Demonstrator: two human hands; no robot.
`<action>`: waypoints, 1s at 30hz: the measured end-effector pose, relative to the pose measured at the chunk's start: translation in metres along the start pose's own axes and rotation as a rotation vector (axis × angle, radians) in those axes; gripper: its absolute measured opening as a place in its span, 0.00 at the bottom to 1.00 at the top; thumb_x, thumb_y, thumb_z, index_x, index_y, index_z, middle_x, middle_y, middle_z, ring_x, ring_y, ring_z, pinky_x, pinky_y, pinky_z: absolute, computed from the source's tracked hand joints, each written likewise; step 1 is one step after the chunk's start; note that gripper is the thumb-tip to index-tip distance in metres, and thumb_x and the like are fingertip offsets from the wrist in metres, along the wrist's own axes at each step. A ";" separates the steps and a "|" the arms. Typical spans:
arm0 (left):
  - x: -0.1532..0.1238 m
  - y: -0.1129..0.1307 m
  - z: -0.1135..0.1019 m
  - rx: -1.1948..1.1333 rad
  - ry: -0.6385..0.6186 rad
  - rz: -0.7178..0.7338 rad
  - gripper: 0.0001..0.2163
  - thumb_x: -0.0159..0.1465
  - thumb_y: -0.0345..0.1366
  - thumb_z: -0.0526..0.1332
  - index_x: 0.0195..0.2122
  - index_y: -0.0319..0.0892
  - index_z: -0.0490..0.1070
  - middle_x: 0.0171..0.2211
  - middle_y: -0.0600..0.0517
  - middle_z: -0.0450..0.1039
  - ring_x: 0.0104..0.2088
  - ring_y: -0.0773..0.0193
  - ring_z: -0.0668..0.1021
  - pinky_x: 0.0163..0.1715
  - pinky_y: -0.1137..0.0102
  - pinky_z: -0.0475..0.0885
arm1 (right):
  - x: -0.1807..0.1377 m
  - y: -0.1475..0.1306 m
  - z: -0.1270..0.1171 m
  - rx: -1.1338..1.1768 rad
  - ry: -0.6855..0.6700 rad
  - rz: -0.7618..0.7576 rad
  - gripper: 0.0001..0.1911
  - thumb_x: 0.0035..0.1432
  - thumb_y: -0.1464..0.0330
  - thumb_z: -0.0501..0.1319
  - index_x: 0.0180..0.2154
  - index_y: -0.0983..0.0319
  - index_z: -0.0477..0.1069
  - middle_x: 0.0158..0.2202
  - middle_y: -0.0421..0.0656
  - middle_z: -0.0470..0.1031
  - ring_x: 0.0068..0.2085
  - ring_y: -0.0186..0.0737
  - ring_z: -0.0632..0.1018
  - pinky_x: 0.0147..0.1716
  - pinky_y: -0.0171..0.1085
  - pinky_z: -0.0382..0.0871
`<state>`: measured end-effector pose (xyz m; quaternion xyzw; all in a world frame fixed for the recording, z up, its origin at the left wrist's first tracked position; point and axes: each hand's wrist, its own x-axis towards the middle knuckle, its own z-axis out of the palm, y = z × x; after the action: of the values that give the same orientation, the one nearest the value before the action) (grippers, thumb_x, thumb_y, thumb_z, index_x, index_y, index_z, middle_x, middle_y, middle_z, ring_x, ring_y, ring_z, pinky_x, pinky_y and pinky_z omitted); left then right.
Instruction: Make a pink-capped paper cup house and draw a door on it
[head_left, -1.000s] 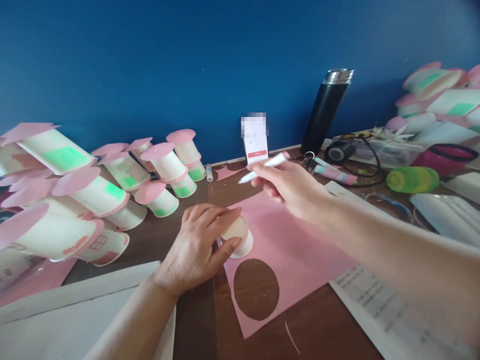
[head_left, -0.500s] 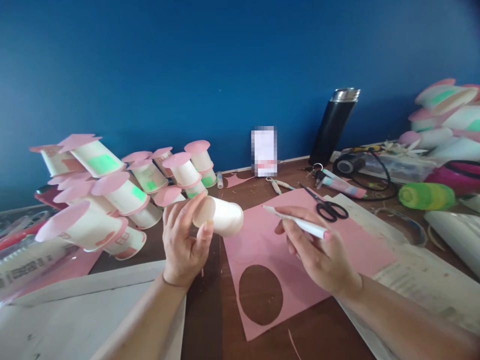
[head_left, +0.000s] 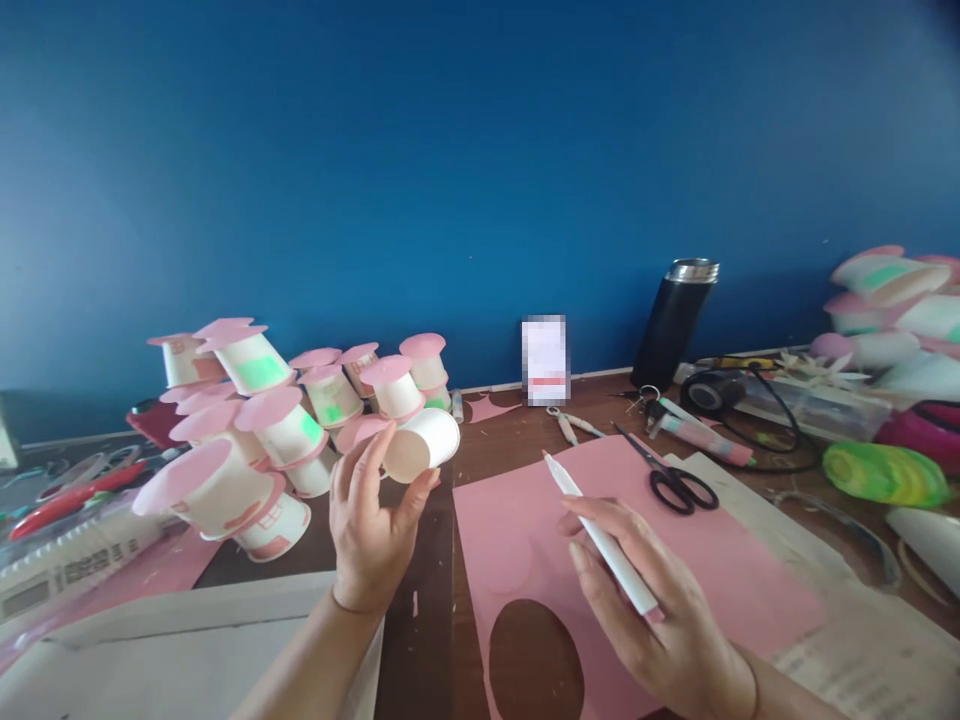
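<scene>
At left, you have one pile of pink-topped cups (head_left: pixel 285 440) (too overlapped to count); near, one pink sheet (head_left: pixel 517 530), one pair of scissors (head_left: pixel 663 472) covering part of its far edge; your left hand (head_left: pixel 371 540) pinches one white cup (head_left: pixel 441 442) before the pile, your right hand's (head_left: pixel 660 630) fingers clamped on one white marker (head_left: pixel 611 555)

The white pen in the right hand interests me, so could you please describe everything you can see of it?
The white pen is slim and straight, with a smooth barrel that looks like plastic. Its uncapped tip looks reddish brown, and some pink shows at its back end. It slants in the fingers of the right hand, tip pointing away from the person. In view it crosses the pink sheet; whether the tip touches anything cannot be told.
</scene>
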<state>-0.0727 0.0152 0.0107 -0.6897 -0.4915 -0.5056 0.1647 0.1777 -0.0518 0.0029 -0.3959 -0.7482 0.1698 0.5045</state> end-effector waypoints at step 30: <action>-0.014 -0.021 0.023 0.355 -0.654 -0.062 0.10 0.67 0.33 0.56 0.29 0.41 0.74 0.31 0.48 0.73 0.36 0.53 0.77 0.33 0.63 0.71 | -0.001 0.012 0.004 -0.032 -0.090 -0.026 0.19 0.65 0.75 0.52 0.56 0.53 0.61 0.40 0.42 0.76 0.38 0.37 0.79 0.38 0.31 0.73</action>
<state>-0.0777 0.0342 -0.0175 -0.7603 -0.6188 -0.1702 0.1007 0.1790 -0.0440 -0.0074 -0.3863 -0.7780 0.1688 0.4659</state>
